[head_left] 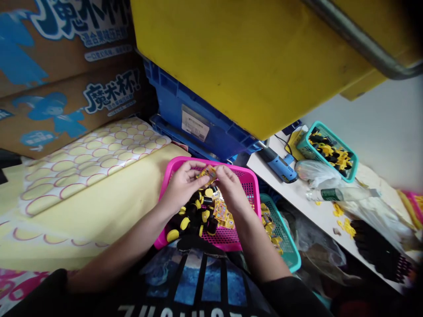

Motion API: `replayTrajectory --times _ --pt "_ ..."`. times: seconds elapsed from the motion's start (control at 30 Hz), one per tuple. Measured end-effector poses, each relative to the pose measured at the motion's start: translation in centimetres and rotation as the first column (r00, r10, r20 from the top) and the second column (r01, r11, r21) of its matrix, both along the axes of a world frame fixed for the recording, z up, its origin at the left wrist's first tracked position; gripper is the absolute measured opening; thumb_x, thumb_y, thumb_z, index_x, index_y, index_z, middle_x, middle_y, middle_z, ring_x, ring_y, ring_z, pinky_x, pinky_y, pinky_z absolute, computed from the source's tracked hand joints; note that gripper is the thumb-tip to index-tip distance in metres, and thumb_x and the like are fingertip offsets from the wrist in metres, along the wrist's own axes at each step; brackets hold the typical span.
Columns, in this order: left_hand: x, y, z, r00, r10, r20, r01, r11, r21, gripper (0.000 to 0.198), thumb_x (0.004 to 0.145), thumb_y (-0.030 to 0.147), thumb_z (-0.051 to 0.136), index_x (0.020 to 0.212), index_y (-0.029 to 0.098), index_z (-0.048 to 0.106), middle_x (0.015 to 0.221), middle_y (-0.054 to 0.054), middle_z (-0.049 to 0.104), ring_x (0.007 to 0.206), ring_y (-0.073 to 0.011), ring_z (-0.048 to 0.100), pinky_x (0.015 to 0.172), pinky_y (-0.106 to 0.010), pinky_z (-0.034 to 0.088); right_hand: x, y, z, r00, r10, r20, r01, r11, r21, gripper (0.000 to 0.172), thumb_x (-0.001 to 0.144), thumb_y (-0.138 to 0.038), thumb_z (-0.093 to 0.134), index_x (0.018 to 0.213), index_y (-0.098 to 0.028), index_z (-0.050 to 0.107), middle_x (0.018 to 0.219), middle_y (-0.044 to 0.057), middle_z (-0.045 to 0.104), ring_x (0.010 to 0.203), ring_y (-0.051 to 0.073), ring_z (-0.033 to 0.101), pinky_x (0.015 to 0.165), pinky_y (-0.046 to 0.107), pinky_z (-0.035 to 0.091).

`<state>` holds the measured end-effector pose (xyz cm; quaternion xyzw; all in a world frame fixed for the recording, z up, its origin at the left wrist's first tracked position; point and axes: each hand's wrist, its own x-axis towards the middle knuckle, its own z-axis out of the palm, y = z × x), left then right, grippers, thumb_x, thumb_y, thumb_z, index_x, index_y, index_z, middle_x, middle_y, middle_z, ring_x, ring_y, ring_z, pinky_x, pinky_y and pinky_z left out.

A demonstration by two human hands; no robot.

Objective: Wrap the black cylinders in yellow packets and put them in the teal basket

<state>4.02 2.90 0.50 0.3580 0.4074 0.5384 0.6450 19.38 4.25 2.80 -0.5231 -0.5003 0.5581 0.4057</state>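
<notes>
Over a pink basket (pixel 256 187), both hands meet at a small yellow printed packet (pixel 208 176). My left hand (pixel 185 182) grips the packet's left part between thumb and fingers. At its right edge, the thumb and fingers of my right hand (pixel 231 187) are pinched together on it. Below them in the basket lie several small black pieces with yellow round caps (pixel 185 223), mostly on the left side. A heap of loose yellow packets (pixel 222 211) lies to their right, partly hidden by my right wrist.
A teal basket (pixel 294 255) with yellow pieces stands right of the pink one. Stacked sheets with round outlines (pixel 89 158) lie left. Ahead are a blue crate (pixel 165 94) and overhanging yellow bin (pixel 231 57). The right-hand table holds a blue tool (pixel 279 165), bottle (pixel 350 194) and another teal basket (pixel 353 160).
</notes>
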Motion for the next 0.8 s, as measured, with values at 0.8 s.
replayTrajectory --times 0.8 --pt "-3.5 -1.1 -1.0 0.958 -0.192 -0.212 0.199 0.98 0.011 0.037 0.067 0.05 0.077 0.088 0.02 0.079 0.072 -0.006 0.077 0.057 -0.0173 0.068 0.061 -0.031 0.059 3.4 -3.2 1.9 0.99 -0.011 -0.14 0.012 1.0 0.007 0.021 0.075 -0.034 0.075 0.093 -0.025 0.067 0.076 -0.002 0.063 0.063 0.012 0.058 0.062 0.026 0.048"
